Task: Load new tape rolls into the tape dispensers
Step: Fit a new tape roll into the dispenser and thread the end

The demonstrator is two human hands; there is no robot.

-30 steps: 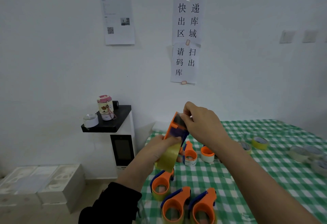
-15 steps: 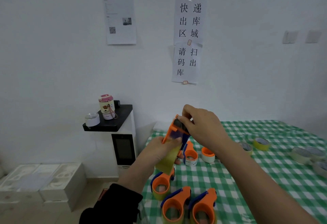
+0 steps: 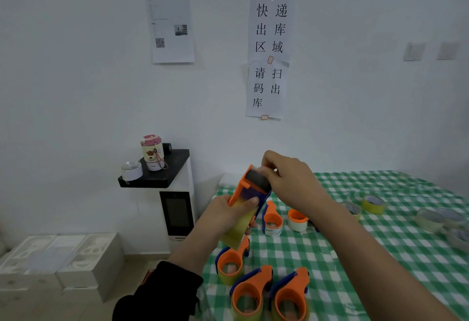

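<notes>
An orange and blue tape dispenser with a yellowish tape roll in it is held up above the table's near left corner. My left hand grips it around the roll, thumb across the front. My right hand pinches the dispenser's upper end, where the dark roller and the tape end are. Three loaded orange dispensers stand below on the green checked tablecloth. Two more orange-cored pieces sit behind them. Loose tape rolls lie to the right.
A white machine with a black top stands left of the table, carrying a small cup and a pink-lidded bottle. White foam boxes are stacked on the floor at the left. Paper notices hang on the wall.
The dispenser has tilted a little and my right hand's fingers have shifted on its upper end. My left hand keeps its grip on the roll.
</notes>
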